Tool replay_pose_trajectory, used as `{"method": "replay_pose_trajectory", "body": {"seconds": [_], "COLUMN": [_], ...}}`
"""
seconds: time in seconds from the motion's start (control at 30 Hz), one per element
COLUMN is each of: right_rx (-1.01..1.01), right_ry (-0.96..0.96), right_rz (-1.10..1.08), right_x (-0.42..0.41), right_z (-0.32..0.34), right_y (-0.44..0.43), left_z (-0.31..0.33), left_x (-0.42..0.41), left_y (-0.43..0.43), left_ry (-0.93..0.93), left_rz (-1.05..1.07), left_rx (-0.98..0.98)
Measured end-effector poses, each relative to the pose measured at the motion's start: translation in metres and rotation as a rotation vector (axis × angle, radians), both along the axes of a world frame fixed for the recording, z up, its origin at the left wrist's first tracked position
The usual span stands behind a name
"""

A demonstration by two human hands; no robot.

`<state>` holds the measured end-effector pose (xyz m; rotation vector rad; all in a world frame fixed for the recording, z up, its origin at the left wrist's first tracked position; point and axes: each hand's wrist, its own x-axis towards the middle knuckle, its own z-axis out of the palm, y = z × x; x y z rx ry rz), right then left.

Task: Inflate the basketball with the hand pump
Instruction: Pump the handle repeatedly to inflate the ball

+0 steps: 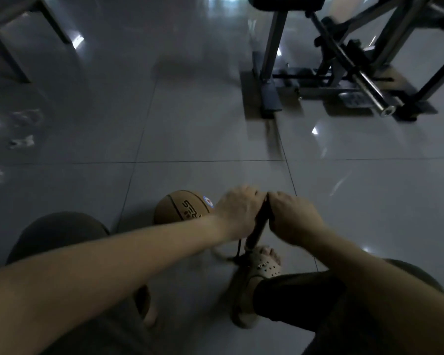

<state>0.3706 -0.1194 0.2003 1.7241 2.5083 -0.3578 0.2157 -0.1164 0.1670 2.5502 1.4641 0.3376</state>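
Fingers (250,194) rnd pump (258,228), mostly hidden

Glossy grey tile floor (190,137), basketball (180,208), sandalled foot (264,265), gym machine frame (269,98), pale scraps (23,140)

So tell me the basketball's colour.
Tan-brown with black seams and lettering, seen in the head view.

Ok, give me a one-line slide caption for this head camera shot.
Left hand and right hand hold the hand pump beside the basketball on a tiled floor.
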Motion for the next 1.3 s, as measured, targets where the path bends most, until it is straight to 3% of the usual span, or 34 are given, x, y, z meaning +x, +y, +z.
{"method": "replay_pose_trajectory", "body": {"seconds": [0.1, 0.17, 0.3, 0.5, 0.87, 1.13, 1.3], "right_rx": [0.148, 0.217, 0.136, 0.035, -0.091, -0.250, 0.056], "right_ry": [0.070, 0.112, 0.097, 0.023, -0.051, -0.045, 0.036], "right_rz": [-0.012, 0.018, 0.021, -0.036, -0.043, -0.079, -0.063], "right_x": [0.003, 0.002, 0.000, 0.003, -0.008, -0.007, -0.004], "right_z": [0.029, 0.023, -0.030, -0.090, -0.145, -0.087, -0.010], "right_y": [0.014, 0.010, -0.013, -0.020, -0.014, -0.018, -0.011], "left_z": [0.044, 0.038, -0.025, -0.084, -0.139, -0.091, -0.004], "left_x": [-0.002, -0.003, 0.002, 0.013, 0.008, 0.004, -0.010], "left_y": [0.013, 0.012, -0.010, -0.020, -0.013, -0.016, 0.003], "left_ry": [-0.077, -0.072, 0.078, 0.112, 0.179, 0.178, -0.008], "left_rz": [0.012, 0.026, 0.021, 0.015, -0.019, -0.092, -0.107], "left_rx": [0.105, 0.124, 0.141, 0.103, -0.016, -0.095, 0.114]}}
